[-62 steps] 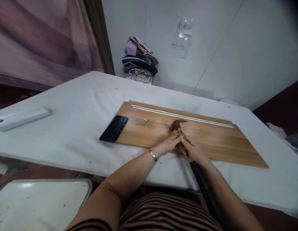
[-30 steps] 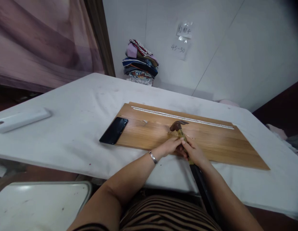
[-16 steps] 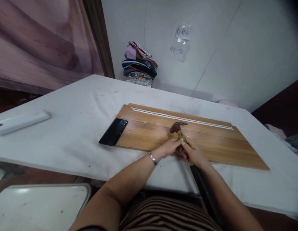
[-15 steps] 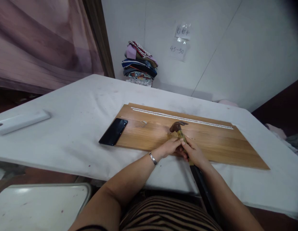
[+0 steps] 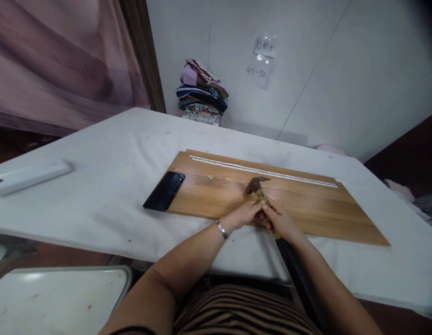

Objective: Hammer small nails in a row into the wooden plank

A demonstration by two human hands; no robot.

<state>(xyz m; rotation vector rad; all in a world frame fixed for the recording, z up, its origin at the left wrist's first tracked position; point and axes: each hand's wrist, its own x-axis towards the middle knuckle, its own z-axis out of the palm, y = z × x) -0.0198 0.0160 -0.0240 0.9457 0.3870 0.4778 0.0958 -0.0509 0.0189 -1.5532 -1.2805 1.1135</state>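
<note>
A claw hammer (image 5: 258, 184) with a rusty brown head and a worn yellowish and black handle lies across the near side of a wooden board (image 5: 316, 209). My right hand (image 5: 279, 217) is closed round its handle below the head, thumb on top. Pressed against the same stretch of handle, my left hand (image 5: 249, 212) is closed too, its fingertips partly hidden under the handle and the other hand. Several nails (image 5: 207, 179) lie loose on the board to the left of the hammer, beyond my left hand. A few small dark dots mark the wood right of the handle.
A black phone (image 5: 164, 191) rests over the board's left end. Two white measuring strips (image 5: 264, 172) run along its far side. The white-covered table (image 5: 107, 186) also bears a white object (image 5: 34, 177) at left and folded cloths (image 5: 202, 93) by the wall. A white stool (image 5: 58, 298) stands lower left.
The hammer head has shifted very slightly to the left. Both hands keep their place on the handle, and the nails and phone have not moved.
</note>
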